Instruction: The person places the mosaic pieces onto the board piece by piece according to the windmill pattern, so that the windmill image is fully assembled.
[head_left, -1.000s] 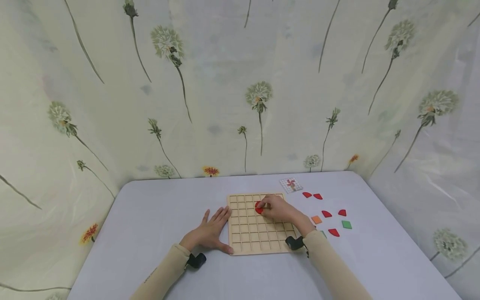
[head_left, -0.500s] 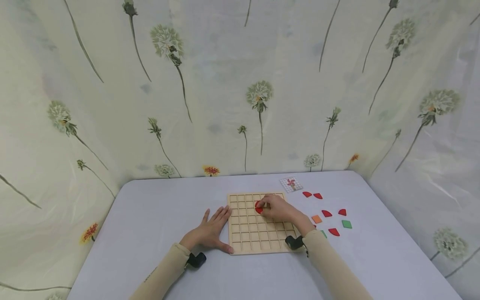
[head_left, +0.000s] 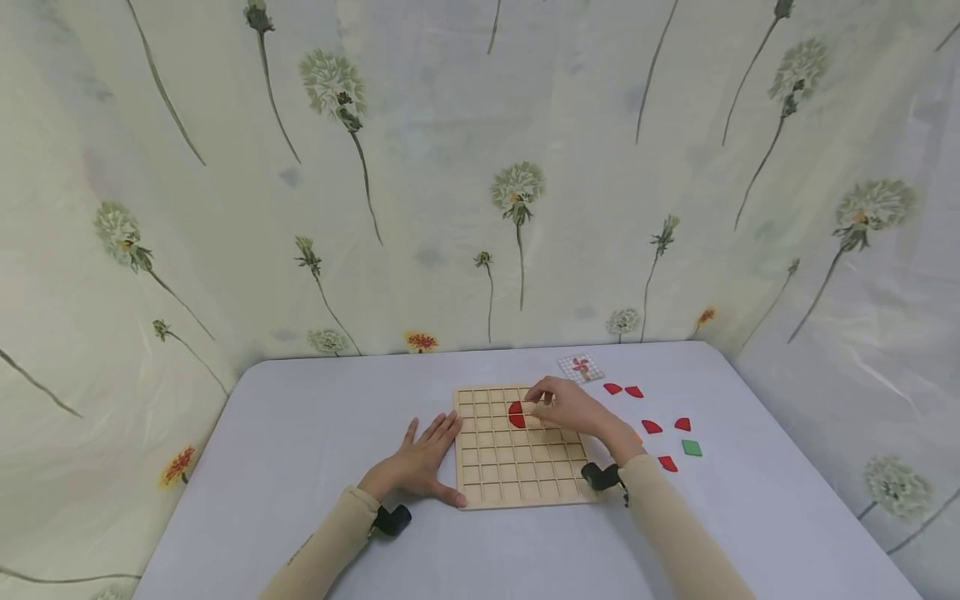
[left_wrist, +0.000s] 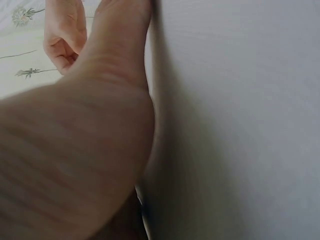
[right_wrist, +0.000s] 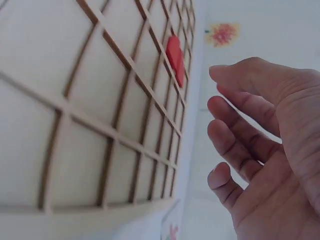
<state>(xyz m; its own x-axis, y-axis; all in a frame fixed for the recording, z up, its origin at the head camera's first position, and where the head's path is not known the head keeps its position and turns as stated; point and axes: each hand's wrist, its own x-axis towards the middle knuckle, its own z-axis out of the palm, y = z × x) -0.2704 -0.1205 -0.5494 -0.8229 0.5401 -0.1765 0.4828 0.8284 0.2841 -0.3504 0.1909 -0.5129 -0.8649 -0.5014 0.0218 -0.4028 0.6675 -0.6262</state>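
A wooden grid board (head_left: 495, 467) lies on the table. In two neighbouring cells near its far side sit red quarter-round pieces (head_left: 516, 415), together forming a half disc with the round side to the left. My left hand (head_left: 420, 462) lies spread at the board's left edge, fingertips and thumb right at the rim. Just right of the red pieces, my right hand (head_left: 566, 406) is lifted over the board. The right wrist view shows its fingers (right_wrist: 222, 134) loosely bent and holding nothing, apart from the red pieces (right_wrist: 174, 57).
A small card with a red flower pattern (head_left: 581, 367) lies beyond the board's far right corner. Several loose red quarter-rounds (head_left: 652, 427) and a green square (head_left: 692, 448) are scattered to the right. An orange piece (head_left: 637, 437) is mostly hidden by my right forearm.
My right hand has let go of the red piece and moved up and to the right, uncovering the half disc. The left hand stays in place.
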